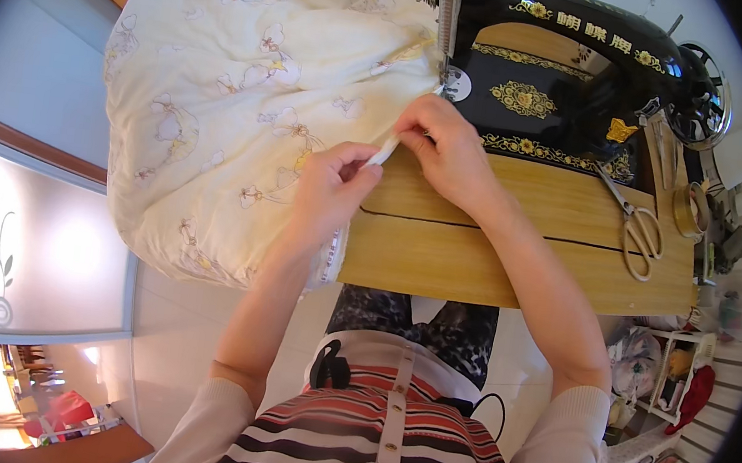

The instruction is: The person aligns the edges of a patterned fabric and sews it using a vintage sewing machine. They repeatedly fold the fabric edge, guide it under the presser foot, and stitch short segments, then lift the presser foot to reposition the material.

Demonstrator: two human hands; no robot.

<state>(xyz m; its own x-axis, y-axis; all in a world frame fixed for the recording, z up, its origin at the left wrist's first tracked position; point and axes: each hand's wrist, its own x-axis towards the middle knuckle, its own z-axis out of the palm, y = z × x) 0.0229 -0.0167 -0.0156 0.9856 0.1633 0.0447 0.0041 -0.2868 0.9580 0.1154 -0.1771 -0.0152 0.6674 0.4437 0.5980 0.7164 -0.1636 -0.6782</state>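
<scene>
A cream printed fabric, bulky like a quilt or its cover, spreads over the left part of the sewing table. Its narrow edge runs up to the needle area of a black sewing machine with gold ornament. My left hand pinches this edge between thumb and fingers. Slightly farther up, my right hand grips the same edge close to the round needle plate. A short whitish strip of the edge shows between the two hands. The presser foot is partly hidden by the fabric and my right hand.
Scissors with pale handles lie on the wooden tabletop at the right. Beside them stands a roll of tape. The handwheel is at the far right. A white basket with items sits below, right.
</scene>
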